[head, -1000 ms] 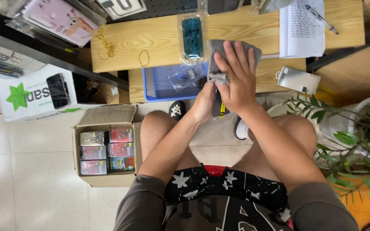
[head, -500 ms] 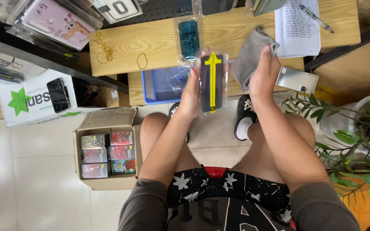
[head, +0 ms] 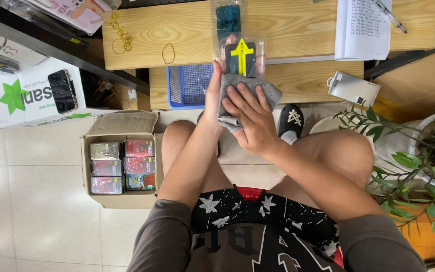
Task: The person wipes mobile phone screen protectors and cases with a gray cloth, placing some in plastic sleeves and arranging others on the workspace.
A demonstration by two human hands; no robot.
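Looking straight down from head height, we see our two bare arms reaching forward over our knees toward a low wooden bench (head: 298, 30). Our left hand (head: 211, 98) grips the near end of a clear flat packet (head: 241, 56) holding a dark panel with a yellow arrow strip, fingers wrapped along its left edge. The packet's long axis runs away from us, its far end over the bench's front edge and its near end hidden under a grey cloth (head: 250, 98). Our right hand (head: 250, 118) lies flat on that cloth, fingers spread and pressing it against the packet, so both hands meet at the same spot, the right one on top. A second, similar clear packet (head: 227, 15) lies on the bench just beyond, nearly in line with the first. A blue mesh tray (head: 187, 85) sits just left of the hands on a lower shelf. To the right on the bench lie a notepad (head: 361, 27) with a pen (head: 388, 15). On the floor to our left stands an open cardboard box (head: 122, 166) of small coloured packs; a leafy plant (head: 424, 156) crowds the right side. Open room lies mainly over the knees, toward us.
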